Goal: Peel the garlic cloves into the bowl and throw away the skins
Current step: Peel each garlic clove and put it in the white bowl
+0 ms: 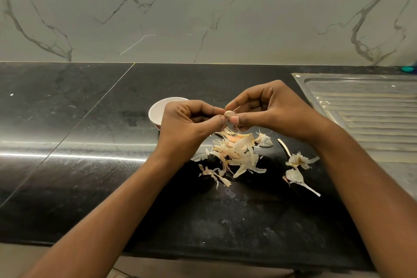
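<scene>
Both hands meet above the black counter on one small pale garlic clove. My left hand pinches its left end between thumb and forefinger. My right hand pinches it from the right, thumb underneath. A white bowl stands just behind my left hand, which hides most of it; its contents do not show. A heap of dry garlic skins lies on the counter under the hands. More skins and a stalk piece lie to the right.
The black stone counter runs left and right, its front edge near my arms. A steel sink drainboard lies at the right. A marble-patterned wall rises behind. A teal object peeks in at the far right.
</scene>
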`<state>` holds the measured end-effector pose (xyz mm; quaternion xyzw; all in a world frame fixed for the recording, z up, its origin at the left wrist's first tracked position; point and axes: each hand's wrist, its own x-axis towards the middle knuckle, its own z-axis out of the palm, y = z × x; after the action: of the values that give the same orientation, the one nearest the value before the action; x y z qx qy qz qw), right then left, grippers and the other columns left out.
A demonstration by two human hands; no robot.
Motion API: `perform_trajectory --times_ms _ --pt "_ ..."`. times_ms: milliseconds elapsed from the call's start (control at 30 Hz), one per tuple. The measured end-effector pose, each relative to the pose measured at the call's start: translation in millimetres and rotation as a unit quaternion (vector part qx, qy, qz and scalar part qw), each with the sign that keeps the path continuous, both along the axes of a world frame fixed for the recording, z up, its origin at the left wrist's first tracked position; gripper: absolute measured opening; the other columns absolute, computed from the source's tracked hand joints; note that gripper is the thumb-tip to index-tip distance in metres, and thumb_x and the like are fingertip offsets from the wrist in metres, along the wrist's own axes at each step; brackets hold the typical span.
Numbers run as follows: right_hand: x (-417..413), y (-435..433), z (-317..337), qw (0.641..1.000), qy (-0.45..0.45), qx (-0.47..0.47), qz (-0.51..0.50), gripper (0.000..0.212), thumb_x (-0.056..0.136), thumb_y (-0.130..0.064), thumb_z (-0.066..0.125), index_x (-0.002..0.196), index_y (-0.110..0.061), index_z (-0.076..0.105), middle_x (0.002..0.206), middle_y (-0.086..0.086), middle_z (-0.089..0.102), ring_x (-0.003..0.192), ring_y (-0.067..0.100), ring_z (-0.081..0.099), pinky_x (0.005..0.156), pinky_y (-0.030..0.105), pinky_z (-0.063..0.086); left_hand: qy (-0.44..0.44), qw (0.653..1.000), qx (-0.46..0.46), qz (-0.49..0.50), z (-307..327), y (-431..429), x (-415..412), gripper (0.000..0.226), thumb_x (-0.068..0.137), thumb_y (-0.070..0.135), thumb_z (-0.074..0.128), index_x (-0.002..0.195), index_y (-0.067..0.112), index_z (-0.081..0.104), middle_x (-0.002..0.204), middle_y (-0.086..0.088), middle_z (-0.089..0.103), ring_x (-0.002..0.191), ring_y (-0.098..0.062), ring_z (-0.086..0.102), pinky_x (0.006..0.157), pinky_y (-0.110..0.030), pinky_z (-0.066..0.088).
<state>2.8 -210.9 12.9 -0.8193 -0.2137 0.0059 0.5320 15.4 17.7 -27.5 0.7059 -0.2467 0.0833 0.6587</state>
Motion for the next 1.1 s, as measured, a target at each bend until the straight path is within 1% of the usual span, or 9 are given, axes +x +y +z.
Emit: perform_trajectory --times_ms 100,200,367,500,667,767,867,1033,1100 --pt "0 -1 -1 1.0 -0.006 -0.011 -0.01 0.024 0.09 -0.012 0.083 0.114 -0.006 0.079 0.099 0.006 0.083 0.09 0.024 0.081 0.08 0.029 0.065 0.012 1.0 0.002 0.004 -1 0 2 0.011 0.09 0.004 0.08 0.101 0.002 0.081 0.086 -0.007 0.081 0.077 -0.027 0.08 0.075 -0.037 0.067" --pt "1 -1 -2 0.999 -0.023 -0.025 -0.014 0.024 0.091 -0.014 0.082 0.114 -0.007 0.08 0.099 0.004 0.083 0.09 0.021 0.08 0.079 0.026 0.064 -0.009 0.998 0.057 0.014 -4 0 4 0.011 0.096 0.01 0.076 0.104 0.007 0.082 0.085 -0.005 0.081 0.076 -0.023 0.079 0.075 -0.044 0.067" --pt "4 1 -5 0.997 -0.055 -0.046 -0.017 0.024 0.092 -0.014 0.083 0.114 -0.008 0.081 0.098 0.002 0.083 0.088 0.023 0.08 0.08 0.029 0.064 -0.065 0.989 0.129 0.029 -7 -1 4 0.017 0.101 0.018 0.068 0.094 0.014 0.083 0.074 0.0 0.077 0.067 -0.027 0.074 0.063 -0.053 0.062" --pt "4 3 -6 0.997 -0.07 -0.029 -0.006 0.024 0.091 -0.01 0.082 0.114 -0.004 0.081 0.099 0.005 0.083 0.088 0.025 0.08 0.08 0.031 0.065 -0.102 0.987 0.116 0.043 -5 0 1 0.016 0.099 0.011 0.069 0.09 0.01 0.082 0.067 0.0 0.074 0.058 -0.027 0.07 0.053 -0.048 0.058" --pt "2 7 -7 0.997 -0.08 -0.001 0.014 0.025 0.091 -0.007 0.082 0.115 -0.001 0.08 0.101 0.006 0.083 0.091 0.026 0.081 0.084 0.041 0.067 -0.08 0.995 0.054 0.035 -3 1 0 0.017 0.096 0.008 0.069 0.083 0.005 0.079 0.063 -0.003 0.073 0.052 -0.025 0.07 0.05 -0.036 0.058" --pt "0 11 -8 0.995 -0.096 0.008 0.034 0.026 0.091 -0.002 0.08 0.117 0.001 0.079 0.102 0.005 0.083 0.091 0.022 0.081 0.084 0.032 0.065 -0.04 0.999 -0.001 0.03 -2 1 1 0.021 0.096 -0.007 0.064 0.079 -0.002 0.075 0.062 -0.014 0.07 0.05 -0.027 0.069 0.047 -0.025 0.054" --pt "2 7 -7 0.996 -0.088 0.017 0.025 0.026 0.091 -0.004 0.08 0.117 0.0 0.078 0.103 0.006 0.083 0.092 0.025 0.081 0.083 0.032 0.065 -0.019 1.0 -0.015 0.0 1 0 -1 0.017 0.098 -0.007 0.064 0.086 -0.006 0.076 0.068 -0.017 0.072 0.054 -0.028 0.071 0.052 -0.023 0.056" --pt "1 -3 -5 0.997 -0.061 0.043 0.007 0.027 0.093 -0.003 0.078 0.12 0.001 0.077 0.107 0.008 0.082 0.097 0.027 0.08 0.087 0.036 0.066 0.036 0.996 -0.052 -0.058 5 1 -1 0.011 0.098 -0.003 0.067 0.101 -0.007 0.076 0.085 -0.021 0.078 0.073 -0.037 0.076 0.07 -0.035 0.066" --pt "2 -3 -5 0.998 -0.052 0.042 0.006 0.027 0.094 -0.005 0.078 0.12 -0.001 0.076 0.107 0.009 0.082 0.097 0.027 0.08 0.089 0.038 0.066 0.062 0.994 -0.06 -0.066 6 1 -1 0.011 0.096 -0.003 0.069 0.103 -0.007 0.076 0.087 -0.023 0.078 0.075 -0.036 0.077 0.074 -0.036 0.067"
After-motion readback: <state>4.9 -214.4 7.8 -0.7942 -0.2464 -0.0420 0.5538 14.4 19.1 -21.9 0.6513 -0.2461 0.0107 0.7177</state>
